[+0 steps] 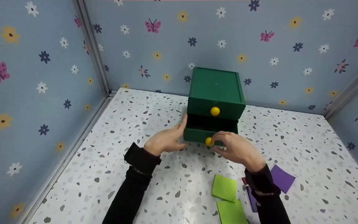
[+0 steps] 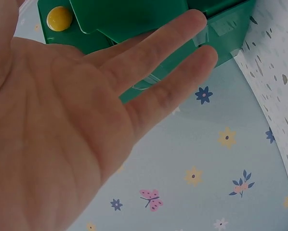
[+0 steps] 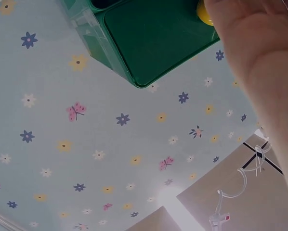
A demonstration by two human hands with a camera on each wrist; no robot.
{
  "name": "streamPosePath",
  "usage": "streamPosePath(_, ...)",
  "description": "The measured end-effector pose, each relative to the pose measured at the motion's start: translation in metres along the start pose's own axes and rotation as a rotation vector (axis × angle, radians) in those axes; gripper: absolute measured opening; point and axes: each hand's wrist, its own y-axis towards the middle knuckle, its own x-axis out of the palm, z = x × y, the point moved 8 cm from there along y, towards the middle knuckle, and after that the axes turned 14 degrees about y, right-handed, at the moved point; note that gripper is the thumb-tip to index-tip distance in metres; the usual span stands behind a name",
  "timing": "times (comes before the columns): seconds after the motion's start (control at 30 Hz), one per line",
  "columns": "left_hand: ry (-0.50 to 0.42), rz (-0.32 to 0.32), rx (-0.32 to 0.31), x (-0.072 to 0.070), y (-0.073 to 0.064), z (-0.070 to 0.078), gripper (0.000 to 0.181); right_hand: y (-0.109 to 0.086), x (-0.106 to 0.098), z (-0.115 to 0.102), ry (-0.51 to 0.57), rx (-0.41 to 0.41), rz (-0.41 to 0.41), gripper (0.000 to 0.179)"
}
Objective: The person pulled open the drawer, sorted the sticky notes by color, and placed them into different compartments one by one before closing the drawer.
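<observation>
A green two-drawer box (image 1: 216,85) stands against the back wall. Its lower drawer (image 1: 194,135) is pulled out, with a dark interior showing, while the upper drawer with its yellow knob (image 1: 215,111) is closed. With curled fingers and thumb, my right hand (image 1: 236,147) pinches the lower drawer's yellow knob (image 1: 209,141). My left hand (image 1: 166,140) is at the box's left side, its fingers extended along that side by the drawer; the left wrist view shows the straight fingers (image 2: 165,98) against the green side.
Light green square pieces (image 1: 224,187) lie on the speckled white table (image 1: 154,193) at the front. Purple square pieces (image 1: 283,179) lie near my right forearm, which partly covers some of them. Flower-patterned walls (image 1: 179,40) enclose the back and both sides.
</observation>
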Motion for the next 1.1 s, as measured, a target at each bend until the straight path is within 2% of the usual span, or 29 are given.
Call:
streamPosePath(0.33, 0.012, -0.011, 0.004, 0.002, -0.001, 0.000, 0.104, -0.003, -0.002, -0.004, 0.038, -0.040, -0.037, 0.019)
streamPosePath(0.5, 0.017, -0.038, -0.014, 0.003, -0.001, -0.001, 0.098, -0.004, -0.002, 0.003, 0.105, 0.021, -0.092, 0.023)
streamPosePath(0.77, 0.008, -0.063, -0.022, 0.006, 0.000, 0.001, 0.096, -0.019, -0.006, 0.016, 0.147, 0.094, -0.119, 0.017)
streamPosePath(0.83, 0.013, -0.069, -0.022, 0.006, 0.000, 0.002, 0.096, -0.025, -0.002, 0.023, 0.153, 0.152, -0.158, 0.018)
streamPosePath(0.9, 0.020, -0.075, -0.027, 0.007, -0.001, 0.001, 0.096, -0.030, 0.007, 0.032, 0.138, 0.255, -0.215, 0.025)
streamPosePath(1.03, 0.031, -0.077, -0.033, 0.006, -0.001, 0.001, 0.096, -0.036, 0.034, 0.049, 0.100, 0.488, -0.357, 0.055)
streamPosePath(1.1, 0.024, -0.074, -0.029, 0.007, -0.001, 0.001, 0.096, -0.038, 0.046, 0.057, 0.085, 0.567, -0.401, 0.066)
